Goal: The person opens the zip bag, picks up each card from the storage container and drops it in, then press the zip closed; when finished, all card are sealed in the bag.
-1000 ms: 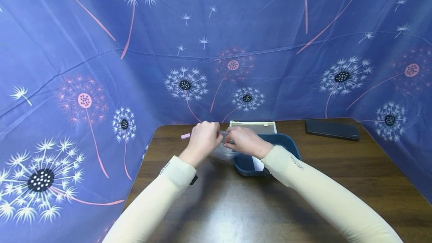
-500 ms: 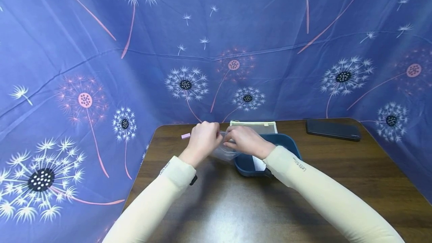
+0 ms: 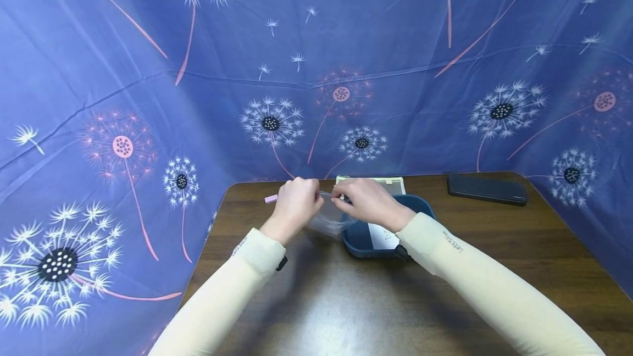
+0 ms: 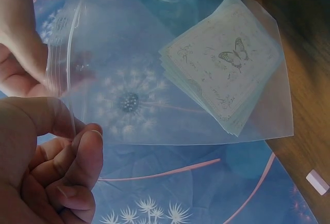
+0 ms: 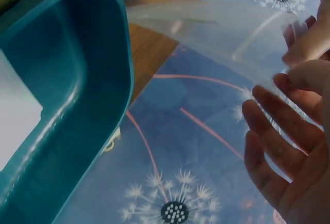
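A clear zip-top bag (image 4: pixel 129 69) hangs between the two hands, with its zip strip at the hands' end. Inside it lies a stack of square paper sheets (image 4: pixel 216 64), the top one printed with a butterfly. My left hand (image 3: pixel 296 202) pinches a corner of the bag beside the zip. At the other end of the opening, the thumb and index finger of my right hand (image 3: pixel 371 201) pinch the bag's edge, while the other fingers (image 5: pixel 276 172) fan out loosely. Part of the right hand shows behind the clear plastic in the left wrist view.
A dark teal bin (image 5: pixel 121 43) stands under the right hand, with a white printed sheet (image 3: pixel 383 237) in it. Behind it lies a cream-edged zip pouch (image 3: pixel 395 184). A black case (image 3: pixel 487 189) lies at the back right, a small pink block (image 3: pixel 270 199) at the back left.
My right hand has shifted slightly right, widening the gap between the hands at the bag's mouth. More of the sheet in the bin shows. The left hand has barely moved.
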`<state>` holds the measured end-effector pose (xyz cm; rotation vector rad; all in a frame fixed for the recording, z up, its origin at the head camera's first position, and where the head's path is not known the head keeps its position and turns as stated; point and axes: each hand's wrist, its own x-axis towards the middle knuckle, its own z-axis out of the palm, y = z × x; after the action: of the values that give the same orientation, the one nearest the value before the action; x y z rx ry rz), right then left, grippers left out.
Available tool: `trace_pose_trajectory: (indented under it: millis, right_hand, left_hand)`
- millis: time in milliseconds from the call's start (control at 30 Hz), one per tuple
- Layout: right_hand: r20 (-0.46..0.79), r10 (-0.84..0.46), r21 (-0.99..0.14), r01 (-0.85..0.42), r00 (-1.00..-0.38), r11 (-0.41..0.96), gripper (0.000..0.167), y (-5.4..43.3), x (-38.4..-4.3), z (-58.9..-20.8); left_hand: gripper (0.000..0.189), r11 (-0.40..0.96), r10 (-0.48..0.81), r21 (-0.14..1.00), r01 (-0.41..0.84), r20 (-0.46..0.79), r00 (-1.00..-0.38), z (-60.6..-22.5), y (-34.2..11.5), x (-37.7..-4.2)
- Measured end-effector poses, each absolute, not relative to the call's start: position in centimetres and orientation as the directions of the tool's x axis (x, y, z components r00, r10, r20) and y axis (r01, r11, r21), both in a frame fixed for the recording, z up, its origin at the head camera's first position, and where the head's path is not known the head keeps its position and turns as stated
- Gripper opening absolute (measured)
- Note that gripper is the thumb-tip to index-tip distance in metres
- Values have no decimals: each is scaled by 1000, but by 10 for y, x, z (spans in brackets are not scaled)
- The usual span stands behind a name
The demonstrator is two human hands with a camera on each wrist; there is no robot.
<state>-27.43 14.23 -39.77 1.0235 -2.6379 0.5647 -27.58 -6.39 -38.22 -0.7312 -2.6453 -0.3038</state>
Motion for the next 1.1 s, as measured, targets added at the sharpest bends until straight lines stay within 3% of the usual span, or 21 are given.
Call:
trace_pose_trajectory:
  millis: [300, 733, 1100]
  right_hand:
    - [365, -505, -293, -612, -782, 735, 8, 169, -282, -391]
    - [198, -435, -292, -476, -878, 829, 12, 207, -306, -422]
    - [8, -433, -213, -425, -901, 880, 10, 228, -319, -465]
  left_hand:
    - [28, 845, 440, 110, 524, 416, -796, -383, -65, -277]
    - [30, 838, 444, 126, 531, 407, -798, -384, -68, -275]
    - [28, 842, 443, 111, 527, 413, -795, -386, -71, -274]
